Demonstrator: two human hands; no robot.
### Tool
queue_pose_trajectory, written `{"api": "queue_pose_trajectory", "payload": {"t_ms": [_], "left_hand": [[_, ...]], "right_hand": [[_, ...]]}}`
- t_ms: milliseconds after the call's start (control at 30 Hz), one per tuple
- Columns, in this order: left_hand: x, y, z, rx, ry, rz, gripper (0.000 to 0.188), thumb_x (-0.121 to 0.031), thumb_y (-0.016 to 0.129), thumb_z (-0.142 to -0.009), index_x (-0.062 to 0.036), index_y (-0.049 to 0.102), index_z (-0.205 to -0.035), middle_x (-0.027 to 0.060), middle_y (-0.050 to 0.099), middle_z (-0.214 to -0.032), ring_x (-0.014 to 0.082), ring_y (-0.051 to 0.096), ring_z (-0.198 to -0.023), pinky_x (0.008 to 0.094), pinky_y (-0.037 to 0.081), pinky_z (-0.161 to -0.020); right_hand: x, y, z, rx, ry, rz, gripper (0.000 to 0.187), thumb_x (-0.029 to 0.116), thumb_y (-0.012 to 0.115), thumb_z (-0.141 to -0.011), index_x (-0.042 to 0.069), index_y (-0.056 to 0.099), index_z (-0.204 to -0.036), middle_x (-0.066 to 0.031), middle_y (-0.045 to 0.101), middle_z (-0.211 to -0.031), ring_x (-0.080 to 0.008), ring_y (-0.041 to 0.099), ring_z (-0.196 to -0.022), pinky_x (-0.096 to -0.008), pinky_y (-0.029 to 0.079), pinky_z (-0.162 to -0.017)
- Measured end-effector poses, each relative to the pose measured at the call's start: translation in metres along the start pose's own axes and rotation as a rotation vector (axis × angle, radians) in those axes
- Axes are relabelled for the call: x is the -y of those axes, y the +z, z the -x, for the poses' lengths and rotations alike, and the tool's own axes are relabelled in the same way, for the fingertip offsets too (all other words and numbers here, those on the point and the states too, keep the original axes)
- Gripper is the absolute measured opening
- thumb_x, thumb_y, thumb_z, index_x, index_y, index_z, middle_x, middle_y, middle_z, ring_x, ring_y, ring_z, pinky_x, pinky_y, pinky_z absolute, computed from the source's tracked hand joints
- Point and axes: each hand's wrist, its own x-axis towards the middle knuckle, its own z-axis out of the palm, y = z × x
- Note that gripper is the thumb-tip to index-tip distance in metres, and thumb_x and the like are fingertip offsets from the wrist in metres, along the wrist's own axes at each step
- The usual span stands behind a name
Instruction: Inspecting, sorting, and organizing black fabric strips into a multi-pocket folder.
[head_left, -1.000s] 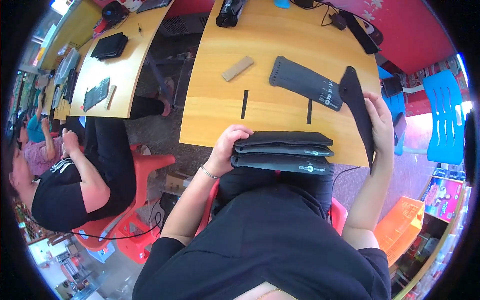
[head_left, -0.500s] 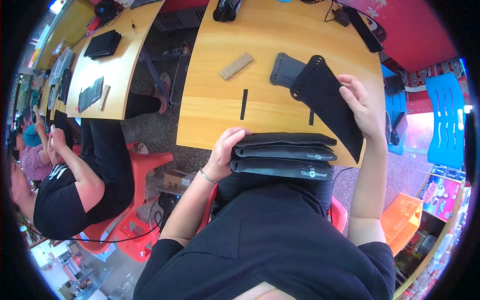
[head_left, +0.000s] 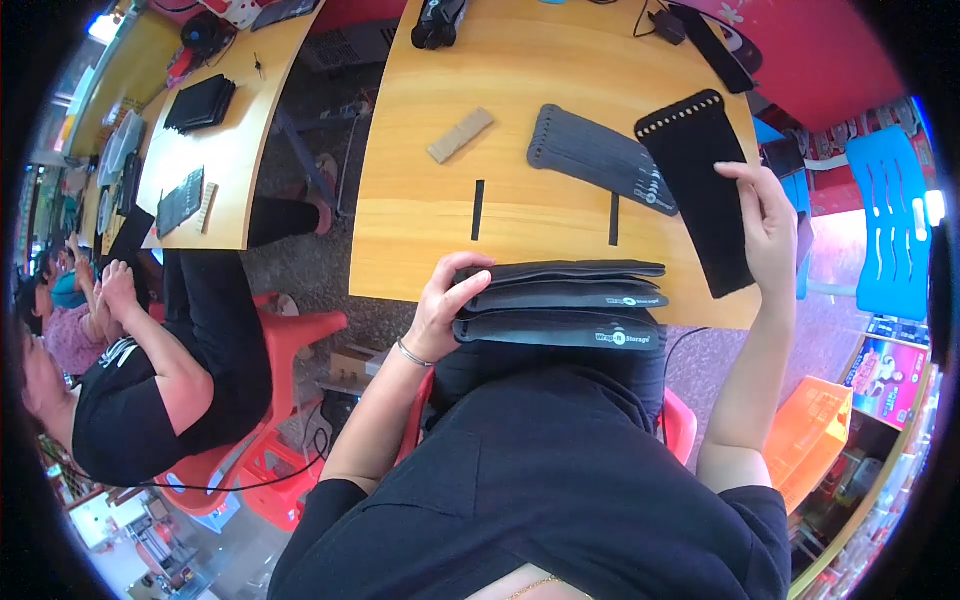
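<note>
At the table's front edge, my left hand (head_left: 447,310) is closed on the left end of a stack of black fabric straps (head_left: 565,298), thumb on top. White print shows on the sides of the lower ones. Raised over the table's right part, my right hand (head_left: 770,225) pinches the edge of a flat black fabric strap (head_left: 700,195). A row of holes runs along that strap's far, wider end. Left of it, a grey strap (head_left: 595,155) with holes at its far end and white markings lies flat on the wooden table (head_left: 415,215).
A light-brown block (head_left: 461,135) lies left of the grey strap. Two black strips (head_left: 478,210) mark the tabletop. Cables and a black adapter (head_left: 668,27) sit at the far right. A co-worker (head_left: 150,370) sits at left by another table; an orange crate (head_left: 810,435) stands at right.
My right hand has moved right with the black strap, which now points more away from me. More of the grey strap is uncovered. My left hand keeps its hold on the stack.
</note>
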Motion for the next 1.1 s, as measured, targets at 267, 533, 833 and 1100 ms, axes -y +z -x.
{"api": "queue_pose_trajectory", "payload": {"t_ms": [267, 533, 833, 1100], "left_hand": [[-0.003, -0.001, 0.0, 0.018, -0.037, -0.021, 0.063, -0.007, 0.077, -0.068, -0.0175, 0.051, -0.125, 0.0187, 0.056, -0.117, 0.0363, 0.058, -0.104, 0.041, 0.05, -0.084], [-0.002, -0.002, -0.001, 0.027, -0.031, -0.035, 0.061, -0.007, 0.076, -0.069, -0.017, 0.05, -0.124, 0.0201, 0.056, -0.117, 0.0376, 0.058, -0.103, 0.0418, 0.05, -0.083], [-0.004, -0.002, -0.002, 0.019, -0.03, -0.042, 0.06, -0.008, 0.077, -0.069, -0.0168, 0.051, -0.122, 0.0201, 0.056, -0.116, 0.0372, 0.059, -0.102, 0.0413, 0.051, -0.082], [-0.003, -0.002, -0.001, 0.026, -0.034, -0.044, 0.06, -0.009, 0.077, -0.069, -0.0169, 0.052, -0.123, 0.0201, 0.056, -0.116, 0.0368, 0.058, -0.102, 0.041, 0.051, -0.082]], "right_hand": [[0.051, 0.024, 0.0, 0.141, -0.184, 0.339, 0.022, -0.002, 0.053, -0.075, 0.006, 0.067, -0.091, -0.013, 0.057, -0.102, -0.0302, 0.059, -0.093, -0.0357, 0.047, -0.078], [0.043, 0.035, 0.005, 0.231, -0.251, 0.303, 0.021, -0.002, 0.055, -0.071, 0.004, 0.067, -0.088, -0.0157, 0.06, -0.105, -0.0328, 0.059, -0.097, -0.0389, 0.048, -0.084], [0.046, 0.04, 0.01, 0.436, -0.257, 0.249, 0.024, 0.024, 0.073, -0.076, 0.005, 0.071, -0.09, -0.0156, 0.06, -0.11, -0.0327, 0.057, -0.105, -0.0398, 0.046, -0.089], [0.04, 0.045, 0.005, 0.556, -0.241, 0.187, 0.027, 0.028, 0.074, -0.074, 0.005, 0.071, -0.087, -0.0142, 0.061, -0.105, -0.0313, 0.057, -0.103, -0.0387, 0.045, -0.089]]}}
